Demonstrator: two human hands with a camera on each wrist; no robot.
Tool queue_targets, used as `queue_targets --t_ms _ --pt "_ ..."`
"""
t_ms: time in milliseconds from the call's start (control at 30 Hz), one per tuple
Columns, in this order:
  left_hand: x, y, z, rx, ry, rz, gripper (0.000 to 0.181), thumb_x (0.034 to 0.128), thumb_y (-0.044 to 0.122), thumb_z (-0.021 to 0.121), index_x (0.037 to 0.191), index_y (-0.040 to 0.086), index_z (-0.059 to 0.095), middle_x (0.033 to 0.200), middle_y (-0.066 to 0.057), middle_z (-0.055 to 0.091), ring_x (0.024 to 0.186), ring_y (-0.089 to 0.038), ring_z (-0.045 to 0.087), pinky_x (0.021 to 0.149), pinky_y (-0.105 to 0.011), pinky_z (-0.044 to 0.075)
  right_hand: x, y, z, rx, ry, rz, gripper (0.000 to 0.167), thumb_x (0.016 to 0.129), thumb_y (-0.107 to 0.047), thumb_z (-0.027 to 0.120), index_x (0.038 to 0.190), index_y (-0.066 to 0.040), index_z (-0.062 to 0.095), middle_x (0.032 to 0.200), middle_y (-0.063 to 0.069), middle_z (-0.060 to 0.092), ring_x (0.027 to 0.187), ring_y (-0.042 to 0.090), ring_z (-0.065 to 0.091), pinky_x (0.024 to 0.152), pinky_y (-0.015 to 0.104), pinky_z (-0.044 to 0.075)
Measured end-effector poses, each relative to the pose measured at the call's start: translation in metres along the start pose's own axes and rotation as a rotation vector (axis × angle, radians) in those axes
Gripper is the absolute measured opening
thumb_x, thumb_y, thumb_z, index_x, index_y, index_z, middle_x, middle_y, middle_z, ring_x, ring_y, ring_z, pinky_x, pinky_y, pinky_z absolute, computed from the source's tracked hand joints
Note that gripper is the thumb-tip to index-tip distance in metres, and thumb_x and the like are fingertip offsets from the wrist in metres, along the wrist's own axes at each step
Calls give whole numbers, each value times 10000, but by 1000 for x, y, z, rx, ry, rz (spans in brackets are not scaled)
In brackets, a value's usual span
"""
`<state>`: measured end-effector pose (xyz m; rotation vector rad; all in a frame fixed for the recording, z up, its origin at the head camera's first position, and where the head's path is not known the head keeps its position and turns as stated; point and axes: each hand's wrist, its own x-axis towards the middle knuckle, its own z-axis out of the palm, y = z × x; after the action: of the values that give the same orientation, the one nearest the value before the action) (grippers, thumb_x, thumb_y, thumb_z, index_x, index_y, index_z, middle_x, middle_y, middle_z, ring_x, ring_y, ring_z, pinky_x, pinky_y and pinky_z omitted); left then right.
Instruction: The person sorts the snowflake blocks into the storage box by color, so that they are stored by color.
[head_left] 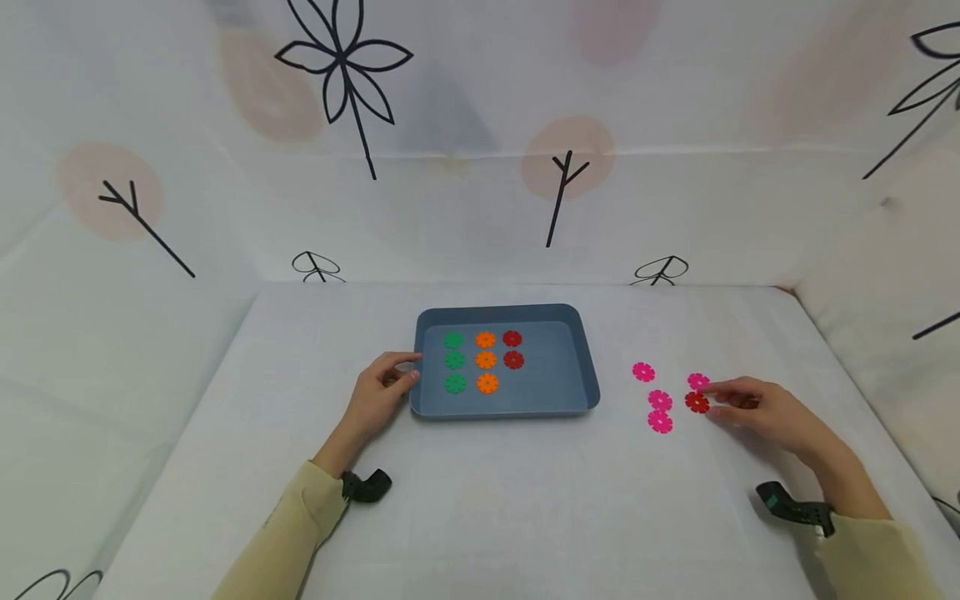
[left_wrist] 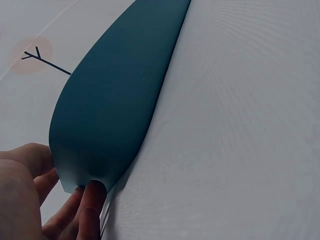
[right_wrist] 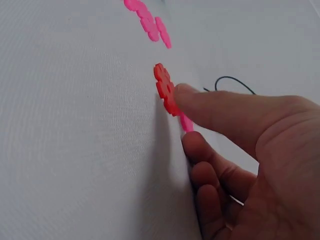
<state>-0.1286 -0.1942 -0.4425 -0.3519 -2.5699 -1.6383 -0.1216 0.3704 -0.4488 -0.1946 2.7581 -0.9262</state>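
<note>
White cloth with black line drawings and pale pink blotches forms the backdrop (head_left: 480, 217), rising behind the far edge of a white surface (head_left: 510, 508). Towards that surface's right edge, the right hand (head_left: 772, 414) has its thumb and index finger a little apart, the thumb touching a red disc (head_left: 697, 403); whether the disc is pinched, I cannot tell. This notched disc overlaps the near side of a pink disc (head_left: 698, 380) just by the index fingertip. Nearer the tray lie three more pink discs (head_left: 660, 400), two of them nearly one behind the other and the third a little farther back.

At the left edge of the blue-grey tray (head_left: 558, 367), the left hand (head_left: 375, 396) grips the rim between thumb and fingers. From that edge inward, the tray carries a column of three green discs (head_left: 454, 360), another of three orange discs (head_left: 486, 360), then two red discs (head_left: 513, 360) towards its far edge. Both forearms wear beige sleeves (head_left: 288, 529), with a black wrist device (head_left: 367, 486) on each.
</note>
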Motion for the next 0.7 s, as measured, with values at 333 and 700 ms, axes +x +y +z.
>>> queue_targets --t_ms 333,700 --pt "0 -2 0 -2 2 19 302 978 79 643 1263 -23 651 1169 -244 621 879 -260 619 721 -219 471 4 -1 3 -34 10 -12 359 906 -221 750 1172 13 696 1042 122 611 919 257 497 664 250 476" --pt "0 -4 0 -17 3 24 305 976 75 646 1262 -34 648 1157 -248 624 854 -235 614 706 -208 470 6 -5 3 -45 14 29 324 893 -197 759 1111 27 674 990 124 597 909 295 497 641 262 476"
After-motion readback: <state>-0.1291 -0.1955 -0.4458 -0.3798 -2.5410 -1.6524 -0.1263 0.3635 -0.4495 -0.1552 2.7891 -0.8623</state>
